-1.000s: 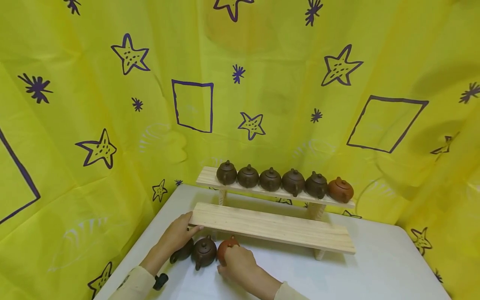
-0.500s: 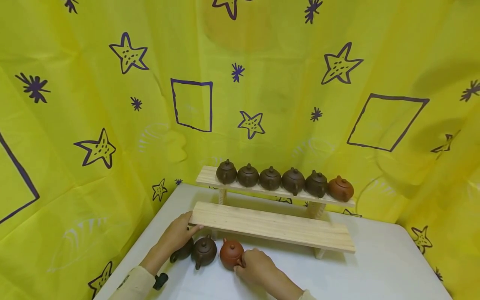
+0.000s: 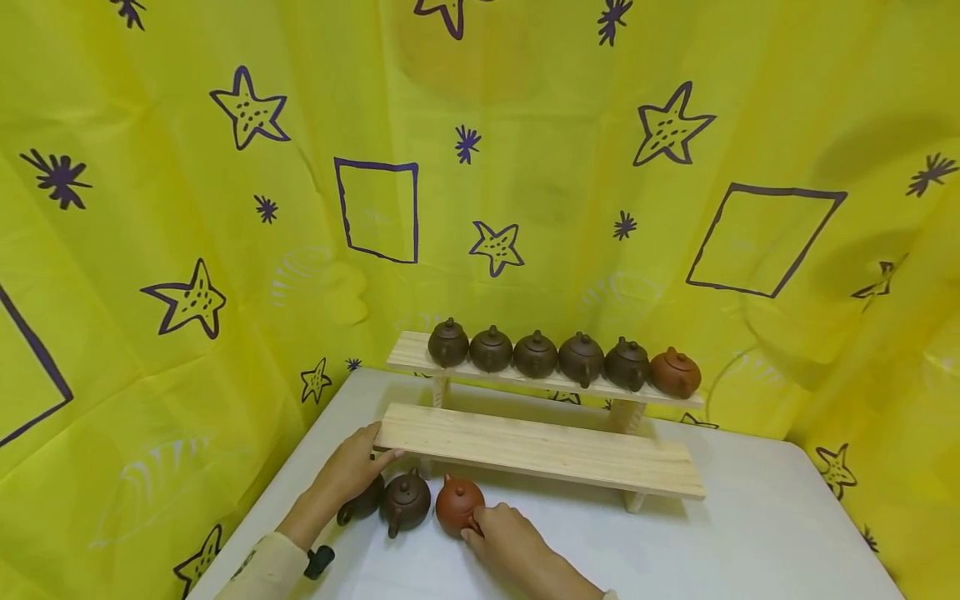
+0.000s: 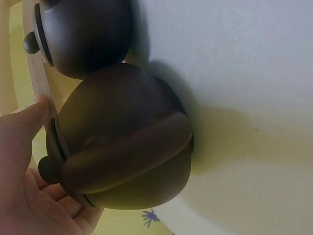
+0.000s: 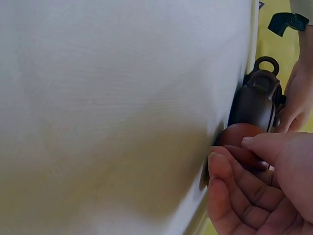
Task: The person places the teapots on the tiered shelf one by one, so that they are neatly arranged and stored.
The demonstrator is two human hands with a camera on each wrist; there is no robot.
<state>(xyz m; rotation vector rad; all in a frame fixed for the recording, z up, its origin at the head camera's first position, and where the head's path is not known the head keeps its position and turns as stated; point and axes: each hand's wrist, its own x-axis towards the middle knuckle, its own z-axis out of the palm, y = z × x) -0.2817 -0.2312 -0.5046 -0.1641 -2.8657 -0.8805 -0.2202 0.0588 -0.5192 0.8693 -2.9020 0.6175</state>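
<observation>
On the white table, in front of the lower wooden shelf [image 3: 540,450], stands a reddish-brown teapot [image 3: 456,505]. My right hand [image 3: 513,546] pinches its handle between thumb and fingers; the handle is mostly covered. To its left is a dark brown teapot [image 3: 405,502], and another dark teapot [image 4: 132,142] sits partly beneath my left hand [image 3: 348,467] in the head view. That hand grips the left end of the lower shelf, thumb along the front edge. In the left wrist view its curled fingers show past the teapot's lid knob.
Behind, an upper wooden shelf [image 3: 408,352] bears a row of several dark teapots [image 3: 536,357] and a reddish teapot [image 3: 675,373] at its right end. A yellow patterned curtain [image 3: 420,300] encloses the back and sides of the white table [image 3: 765,517].
My right hand has shifted from over the reddish-brown teapot to the handle at its right. That teapot now stands slightly farther from the dark one. My left hand has stayed at the shelf end.
</observation>
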